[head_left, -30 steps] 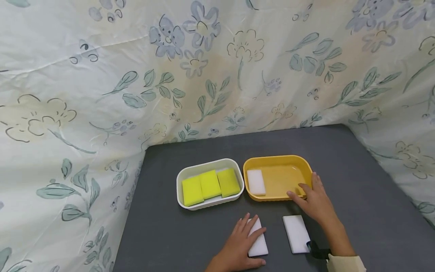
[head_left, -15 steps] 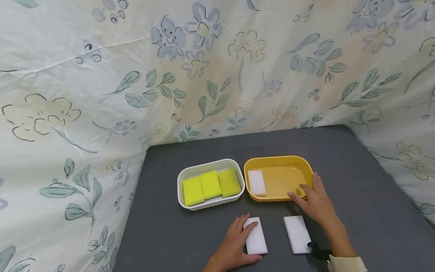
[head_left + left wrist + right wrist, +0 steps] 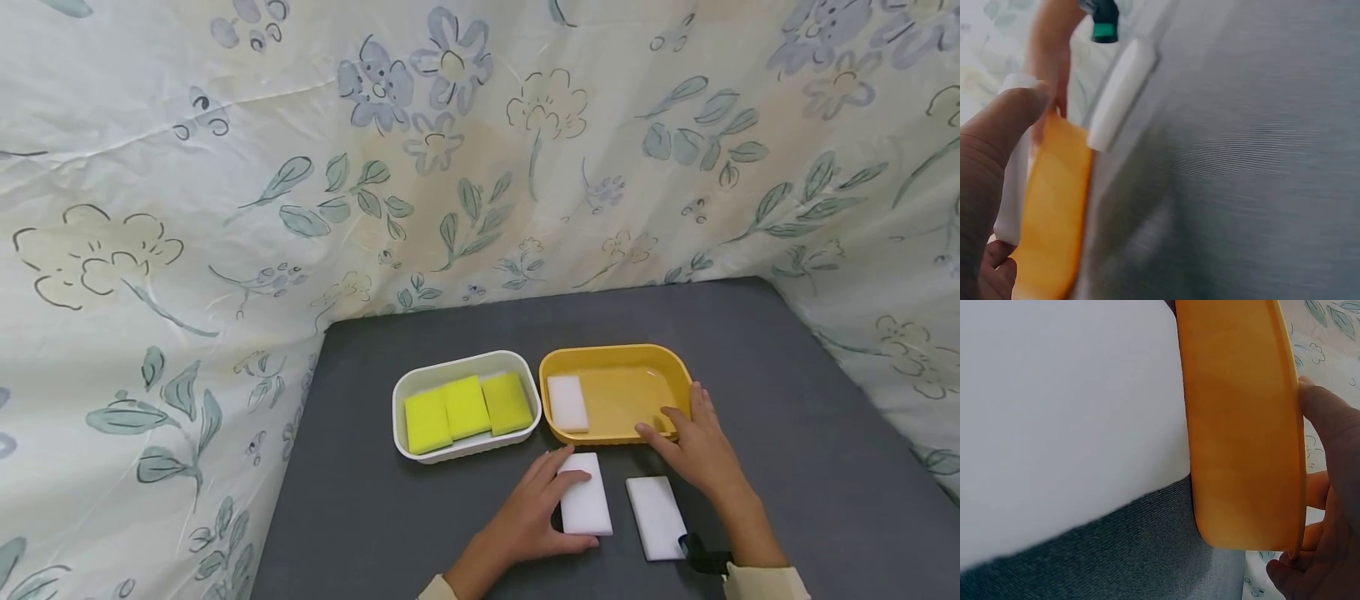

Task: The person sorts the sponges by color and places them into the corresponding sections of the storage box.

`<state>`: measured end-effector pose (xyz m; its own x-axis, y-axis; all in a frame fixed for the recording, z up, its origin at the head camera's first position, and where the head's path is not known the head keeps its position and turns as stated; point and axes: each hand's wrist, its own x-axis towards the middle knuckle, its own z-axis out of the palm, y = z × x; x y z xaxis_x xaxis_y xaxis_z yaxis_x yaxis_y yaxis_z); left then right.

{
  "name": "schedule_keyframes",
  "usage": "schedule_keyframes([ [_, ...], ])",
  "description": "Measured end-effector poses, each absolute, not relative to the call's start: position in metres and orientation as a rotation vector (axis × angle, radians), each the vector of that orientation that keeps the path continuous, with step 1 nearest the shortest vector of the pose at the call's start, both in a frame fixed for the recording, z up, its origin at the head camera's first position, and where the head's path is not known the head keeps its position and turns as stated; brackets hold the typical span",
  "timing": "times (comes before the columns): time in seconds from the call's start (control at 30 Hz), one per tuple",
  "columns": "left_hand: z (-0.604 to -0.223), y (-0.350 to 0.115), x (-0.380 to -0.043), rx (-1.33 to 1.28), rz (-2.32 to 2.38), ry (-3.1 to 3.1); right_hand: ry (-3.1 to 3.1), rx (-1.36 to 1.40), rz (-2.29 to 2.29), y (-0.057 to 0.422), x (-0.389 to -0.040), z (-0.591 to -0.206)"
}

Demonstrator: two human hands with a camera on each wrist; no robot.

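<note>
My left hand [image 3: 532, 517] pinches a white sponge block [image 3: 587, 496] between thumb and fingers, in front of the yellow-orange tray. In the left wrist view the same white sponge [image 3: 1012, 181] is tilted on edge, the thumb at one end and fingers at the other. My right hand [image 3: 701, 442] holds the near right corner of the yellow-orange tray [image 3: 626, 392], its thumb and fingers spread along the rim. Inside that tray, at its left end, lies a white sponge [image 3: 567, 404]. Another white sponge [image 3: 656, 517] lies flat on the table by the right wrist.
A white tray [image 3: 450, 364] with several yellow sponges [image 3: 467, 407] stands left of the yellow-orange one, their ends close together. The dark grey table [image 3: 360, 533] is bordered at the back and sides by a floral curtain [image 3: 480, 167].
My left hand has gone from resting over the white sponge to gripping it and has carried it forward and right, closer to the yellow-orange tray. The right hand stays on the tray.
</note>
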<state>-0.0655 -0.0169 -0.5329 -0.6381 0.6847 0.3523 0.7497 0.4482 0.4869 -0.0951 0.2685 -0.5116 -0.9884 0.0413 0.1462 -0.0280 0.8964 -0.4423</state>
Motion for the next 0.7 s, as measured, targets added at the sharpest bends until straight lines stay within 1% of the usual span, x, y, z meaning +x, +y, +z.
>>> schedule_keyframes([
  [0.17,-0.521,0.001,-0.08,-1.365,-0.871,-2.555,-2.902,-0.002,0.674,0.269,-0.094,-0.511],
  [0.43,-0.518,0.023,-0.103,-1.408,-0.752,-2.63,-2.945,-0.018,0.668,0.27,-0.095,-0.509],
  [0.7,-0.507,0.033,-0.116,-1.441,-0.81,-2.765,-2.925,0.007,0.703,0.272,-0.096,-0.51],
])
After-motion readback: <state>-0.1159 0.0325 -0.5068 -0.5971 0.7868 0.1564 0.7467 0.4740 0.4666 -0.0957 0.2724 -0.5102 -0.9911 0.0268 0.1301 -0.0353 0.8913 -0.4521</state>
